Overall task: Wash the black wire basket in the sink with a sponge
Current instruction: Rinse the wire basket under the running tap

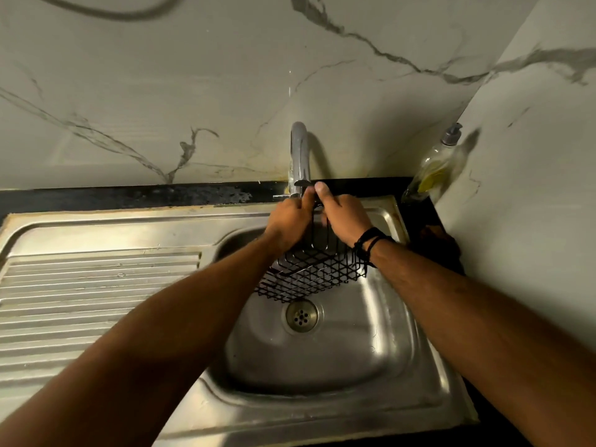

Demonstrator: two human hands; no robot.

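Overhead, I see my left hand (292,217) and right hand (346,219) both gripping the black wire basket (311,272) beneath the tap (300,156), an unlabelled soap bottle (433,169) at two o'clock.

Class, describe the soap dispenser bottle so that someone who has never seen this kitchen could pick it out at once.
Start at the steel sink and follow its rim to the far right corner, where the marble walls meet. The soap bottle stands there on the dark counter, right of the tap. It is the only clear bottle, with a grey pump top and yellowish contents.
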